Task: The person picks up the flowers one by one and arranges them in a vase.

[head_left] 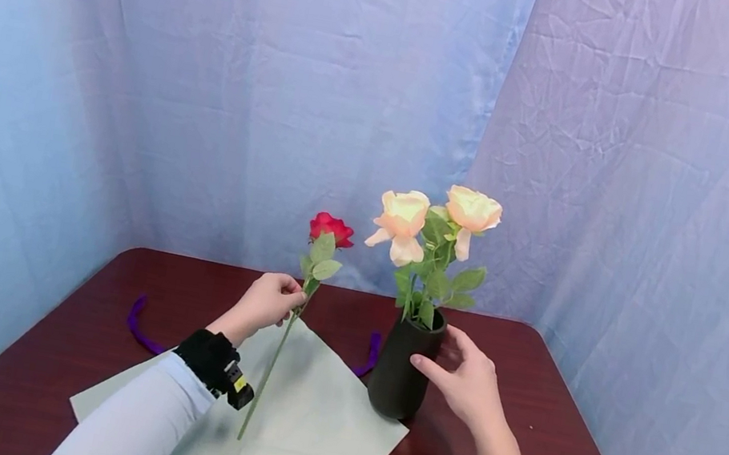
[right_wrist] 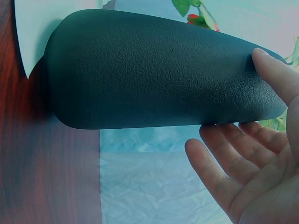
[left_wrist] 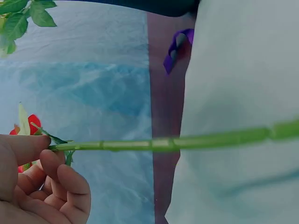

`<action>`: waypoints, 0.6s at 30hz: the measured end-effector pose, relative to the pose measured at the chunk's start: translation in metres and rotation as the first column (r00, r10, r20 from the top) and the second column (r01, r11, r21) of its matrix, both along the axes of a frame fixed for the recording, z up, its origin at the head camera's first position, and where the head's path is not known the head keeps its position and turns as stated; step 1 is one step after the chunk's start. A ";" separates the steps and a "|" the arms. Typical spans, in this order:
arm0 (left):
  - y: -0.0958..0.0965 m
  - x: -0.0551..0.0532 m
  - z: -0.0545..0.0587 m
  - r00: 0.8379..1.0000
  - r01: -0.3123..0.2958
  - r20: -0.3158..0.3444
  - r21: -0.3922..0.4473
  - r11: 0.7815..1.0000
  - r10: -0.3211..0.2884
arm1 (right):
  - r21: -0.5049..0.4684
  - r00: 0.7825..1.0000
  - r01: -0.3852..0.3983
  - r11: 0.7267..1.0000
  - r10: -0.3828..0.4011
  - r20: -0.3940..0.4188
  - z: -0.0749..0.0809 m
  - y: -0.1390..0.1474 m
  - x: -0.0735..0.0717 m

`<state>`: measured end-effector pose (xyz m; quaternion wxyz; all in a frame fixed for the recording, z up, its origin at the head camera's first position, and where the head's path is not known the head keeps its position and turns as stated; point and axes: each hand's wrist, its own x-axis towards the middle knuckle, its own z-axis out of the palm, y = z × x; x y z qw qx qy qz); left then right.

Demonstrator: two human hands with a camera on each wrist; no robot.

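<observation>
My left hand (head_left: pixel 265 303) pinches the green stem (left_wrist: pixel 210 139) of a red rose (head_left: pixel 331 231) between thumb and forefinger, just below the leaves. The rose stands nearly upright over the pale paper sheet (head_left: pixel 297 443), its stem's lower end pointing toward me. To its right is a dark, textured vase (head_left: pixel 401 372) bearing two peach roses (head_left: pixel 403 218) with green leaves. My right hand (head_left: pixel 471 380) holds the vase near its upper part. In the right wrist view the thumb (right_wrist: pixel 273 70) lies along one side and the fingertips meet the other.
A purple ribbon (head_left: pixel 138 318) lies on the dark red-brown table (head_left: pixel 191 295), partly under the paper, and its other end (head_left: pixel 373 351) shows beside the vase. The vase's base overlaps the paper's right corner. Pale blue and lilac curtains (head_left: pixel 330 91) hang behind and along both sides.
</observation>
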<state>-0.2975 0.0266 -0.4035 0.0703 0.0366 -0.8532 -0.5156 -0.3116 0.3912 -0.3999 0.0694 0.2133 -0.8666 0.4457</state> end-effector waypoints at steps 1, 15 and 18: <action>0.000 0.001 0.001 1.000 -0.001 -0.008 0.015 1.000 0.001 | -0.001 1.000 0.000 1.000 0.000 0.001 0.000 0.000 0.000; -0.001 0.008 0.005 0.998 -0.031 -0.046 0.237 0.971 0.043 | 0.011 1.000 0.004 1.000 -0.004 -0.006 -0.001 0.001 -0.001; -0.001 0.011 0.005 0.996 -0.048 -0.053 0.261 0.964 0.064 | 0.014 1.000 0.004 1.000 -0.004 -0.010 -0.001 0.001 -0.001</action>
